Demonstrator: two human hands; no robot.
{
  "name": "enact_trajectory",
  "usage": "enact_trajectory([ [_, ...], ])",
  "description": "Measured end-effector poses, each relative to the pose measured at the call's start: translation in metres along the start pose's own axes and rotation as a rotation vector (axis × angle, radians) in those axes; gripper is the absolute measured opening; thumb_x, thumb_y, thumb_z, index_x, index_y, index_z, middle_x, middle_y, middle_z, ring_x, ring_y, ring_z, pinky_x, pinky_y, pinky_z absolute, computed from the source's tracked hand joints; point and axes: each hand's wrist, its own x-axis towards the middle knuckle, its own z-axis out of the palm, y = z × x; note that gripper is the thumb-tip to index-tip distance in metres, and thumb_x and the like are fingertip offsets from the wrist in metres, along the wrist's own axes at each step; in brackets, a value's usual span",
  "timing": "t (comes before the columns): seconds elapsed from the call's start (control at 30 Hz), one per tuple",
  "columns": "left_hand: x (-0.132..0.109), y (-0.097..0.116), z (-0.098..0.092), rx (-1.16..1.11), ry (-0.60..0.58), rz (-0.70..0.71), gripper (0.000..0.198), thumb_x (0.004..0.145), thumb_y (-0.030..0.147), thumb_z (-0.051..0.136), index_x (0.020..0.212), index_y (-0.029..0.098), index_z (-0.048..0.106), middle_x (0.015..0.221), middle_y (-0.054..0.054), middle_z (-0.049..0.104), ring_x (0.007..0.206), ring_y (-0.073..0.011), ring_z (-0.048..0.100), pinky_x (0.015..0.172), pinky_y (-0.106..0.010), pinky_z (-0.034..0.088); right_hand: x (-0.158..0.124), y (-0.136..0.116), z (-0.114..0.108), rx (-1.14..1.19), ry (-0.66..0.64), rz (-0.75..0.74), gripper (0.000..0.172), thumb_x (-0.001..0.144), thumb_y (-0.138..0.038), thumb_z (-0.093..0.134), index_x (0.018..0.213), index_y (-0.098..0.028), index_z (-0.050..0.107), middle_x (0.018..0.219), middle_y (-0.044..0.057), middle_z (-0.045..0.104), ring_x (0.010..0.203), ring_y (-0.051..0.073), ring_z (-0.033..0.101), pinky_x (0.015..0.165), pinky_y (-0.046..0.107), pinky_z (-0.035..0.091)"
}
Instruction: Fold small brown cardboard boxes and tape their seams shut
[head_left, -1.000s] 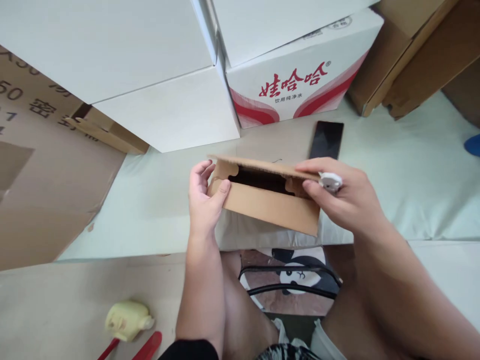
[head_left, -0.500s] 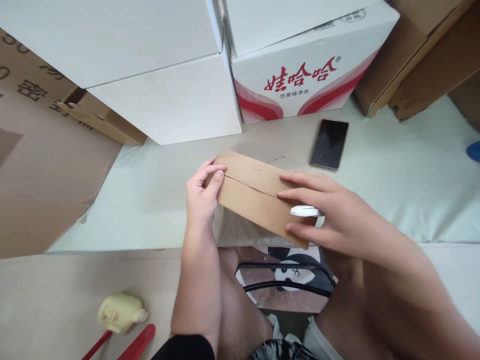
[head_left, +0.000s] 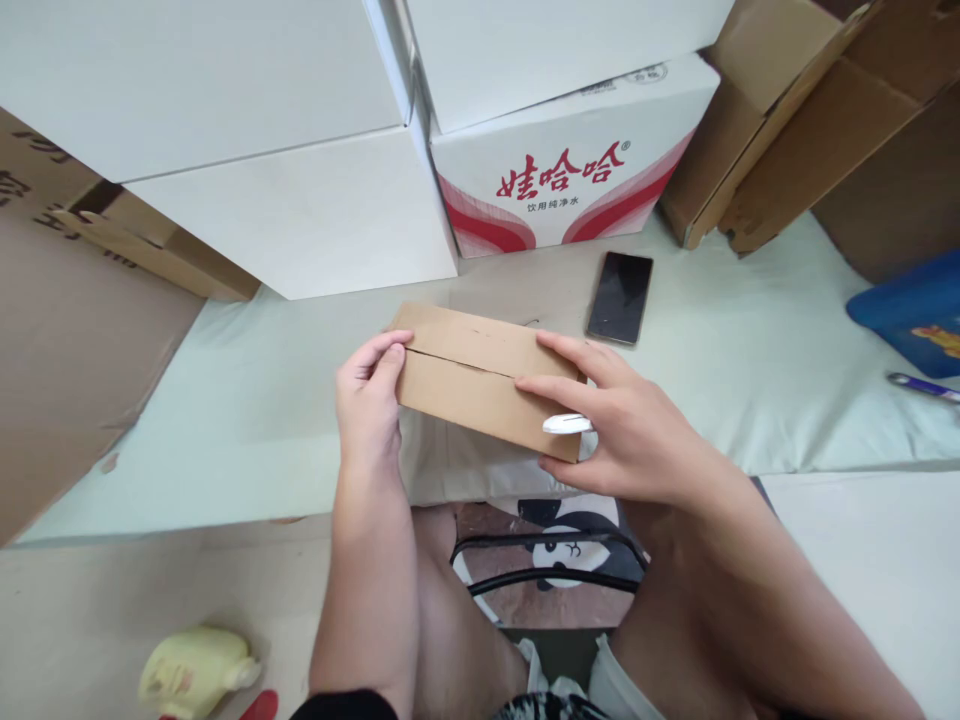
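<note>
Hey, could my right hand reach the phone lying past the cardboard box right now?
Probably yes. The phone lies bare on the table just beyond the right hand, with nothing between them. But that hand pinches a small white object and presses on the cardboard box.

You have a pale green mat (head_left: 262, 400) spread left to right, white boxes (head_left: 285, 210) stacked at its far edge, brown cardboard (head_left: 67, 350) on the left, and a phone (head_left: 619, 297) right of centre.

we see small box (head_left: 480, 385): matt brown cardboard | phone (head_left: 619, 297): glossy black glass | table cover (head_left: 750, 370): smooth pale green cloth | big cartons (head_left: 300, 215): matt white card
</note>
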Motion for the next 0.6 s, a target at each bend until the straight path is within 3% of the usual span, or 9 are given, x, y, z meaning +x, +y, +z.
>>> enact_trajectory([
  [0.1, 0.0, 0.003, -0.006, -0.056, -0.056, -0.052, 0.02, 0.07, 0.038, 0.075, 0.084, 0.024, 0.079, 0.106, -0.004, 0.077, 0.115, -0.0284, 0.066, 0.1, -0.039, 0.051, 0.002, 0.001, -0.002, 0.104, 0.131, -0.083, 0.054, 0.073, -0.034, 0.079, 0.124, -0.021, 0.07, 0.149, 0.019, 0.055, 0.133, 0.041, 0.056, 0.109, 0.06, 0.05],
  [0.2, -0.001, 0.003, -0.012, -0.133, -0.193, -0.056, 0.029, 0.074, 0.046, 0.071, 0.091, 0.024, 0.08, 0.123, -0.005, 0.074, 0.134, -0.0327, 0.056, 0.114, -0.042, 0.042, 0.002, -0.001, -0.011, 0.245, 0.226, -0.031, 0.049, 0.074, -0.039, 0.08, 0.118, -0.022, 0.071, 0.14, 0.016, 0.061, 0.129, 0.036, 0.06, 0.108, 0.056, 0.05],
  [0.3, -0.002, -0.001, -0.014, -0.185, -0.35, -0.055, 0.046, 0.075, 0.057, 0.069, 0.107, 0.026, 0.078, 0.14, -0.005, 0.067, 0.142, -0.0354, 0.049, 0.116, -0.044, 0.041, 0.001, 0.003, -0.023, 0.371, 0.26, 0.156, 0.041, 0.073, -0.042, 0.08, 0.11, -0.026, 0.073, 0.133, 0.011, 0.065, 0.126, 0.036, 0.062, 0.105, 0.055, 0.051],
  [0.43, -0.007, -0.004, -0.015, -0.241, -0.554, -0.079, 0.068, 0.064, 0.065, 0.08, 0.12, 0.029, 0.071, 0.155, -0.005, 0.054, 0.142, -0.0382, 0.049, 0.104, -0.044, 0.051, -0.005, 0.015, -0.033, 0.649, 0.246, 0.474, 0.043, 0.07, -0.052, 0.077, 0.106, -0.03, 0.073, 0.132, 0.007, 0.067, 0.115, 0.035, 0.067, 0.089, 0.051, 0.057],
  [0.5, -0.014, -0.002, -0.014, -0.304, -0.596, -0.09, 0.07, 0.06, 0.068, 0.081, 0.119, 0.03, 0.068, 0.156, -0.005, 0.051, 0.138, -0.0381, 0.053, 0.099, -0.043, 0.054, -0.006, 0.021, -0.033, 0.849, 0.186, 0.605, 0.05, 0.067, -0.058, 0.077, 0.109, -0.03, 0.071, 0.12, 0.007, 0.072, 0.097, 0.032, 0.07, 0.072, 0.044, 0.058],
  [0.6, -0.03, 0.005, -0.013, -0.368, -0.566, -0.174, 0.062, 0.069, 0.069, 0.074, 0.117, 0.029, 0.066, 0.141, -0.006, 0.063, 0.121, -0.0336, 0.065, 0.089, -0.041, 0.058, -0.002, 0.027, -0.026, 1.051, 0.105, 0.738, 0.055, 0.064, -0.062, 0.077, 0.107, -0.029, 0.07, 0.1, 0.006, 0.074, 0.077, 0.026, 0.068, 0.055, 0.035, 0.051],
])
